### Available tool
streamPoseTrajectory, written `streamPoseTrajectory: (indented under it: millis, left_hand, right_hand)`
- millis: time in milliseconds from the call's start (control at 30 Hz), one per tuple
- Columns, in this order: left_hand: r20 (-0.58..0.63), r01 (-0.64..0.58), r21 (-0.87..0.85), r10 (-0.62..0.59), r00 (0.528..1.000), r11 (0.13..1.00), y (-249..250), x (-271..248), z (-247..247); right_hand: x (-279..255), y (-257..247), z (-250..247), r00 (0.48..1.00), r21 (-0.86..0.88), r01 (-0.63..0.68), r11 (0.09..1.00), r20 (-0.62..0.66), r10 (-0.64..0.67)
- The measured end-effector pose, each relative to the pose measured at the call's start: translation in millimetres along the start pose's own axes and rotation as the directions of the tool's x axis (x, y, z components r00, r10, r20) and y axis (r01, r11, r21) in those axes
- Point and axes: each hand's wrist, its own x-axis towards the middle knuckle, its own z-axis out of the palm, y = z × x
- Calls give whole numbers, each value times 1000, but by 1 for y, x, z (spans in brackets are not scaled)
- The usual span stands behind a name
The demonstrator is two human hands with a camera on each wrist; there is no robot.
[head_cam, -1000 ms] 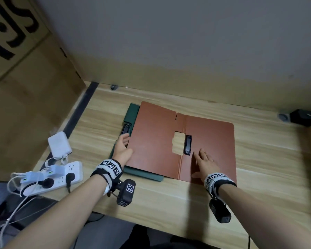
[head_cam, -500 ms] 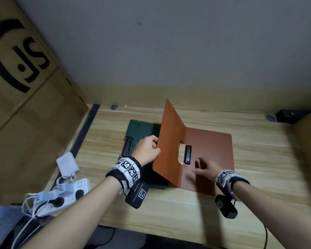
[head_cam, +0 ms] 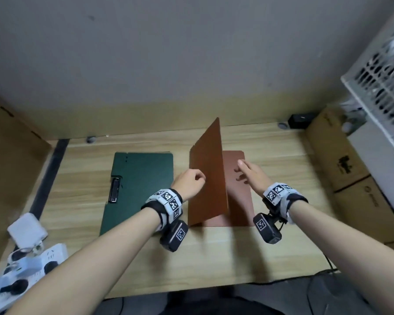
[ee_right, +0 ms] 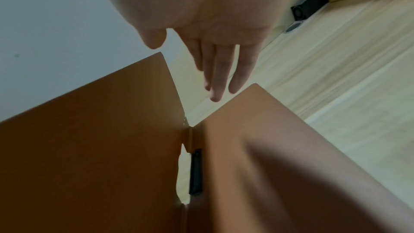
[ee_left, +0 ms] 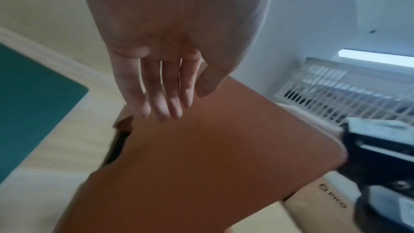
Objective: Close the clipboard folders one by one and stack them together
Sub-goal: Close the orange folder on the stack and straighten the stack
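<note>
Brown folder (head_cam: 208,178) mid-surface, cover upright, back panel flat. Left hand (head_cam: 189,181) against cover's left face, straight fingers (ee_left: 165,98) touching, nothing gripped. Right hand (head_cam: 250,175) relaxed open above back panel. Risk: cover flopped back open or slammed. Green folder (head_cam: 137,189) left, unclosed.

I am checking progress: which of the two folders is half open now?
The brown folder, on the right between both hands: its cover stands raised from its back panel. The green folder to its left lies flat on the table.
</note>
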Motion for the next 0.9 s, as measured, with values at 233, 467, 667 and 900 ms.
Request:
streamPoseTrajectory:
  millis: [233, 467, 667, 900]
  left_hand:
    - [25, 312, -37, -312, 950, 949, -64, 14, 59]
    - [55, 476, -220, -476, 878, 852, -87, 21, 103]
    - [74, 466, -493, -498, 864, 735, -119, 51, 121]
    - [-68, 300, -593, -417, 906, 747, -97, 3, 51]
  right_hand:
    - [-10, 80, -13, 981, -122, -187, 975, -76, 179]
    - [-7, 127, 4, 970, -291, -240, 926, -112, 216]
    - [-7, 124, 25, 970, -386, -240, 891, -135, 203]
    - [1, 92, 65, 974, -269, -226, 936, -52, 220]
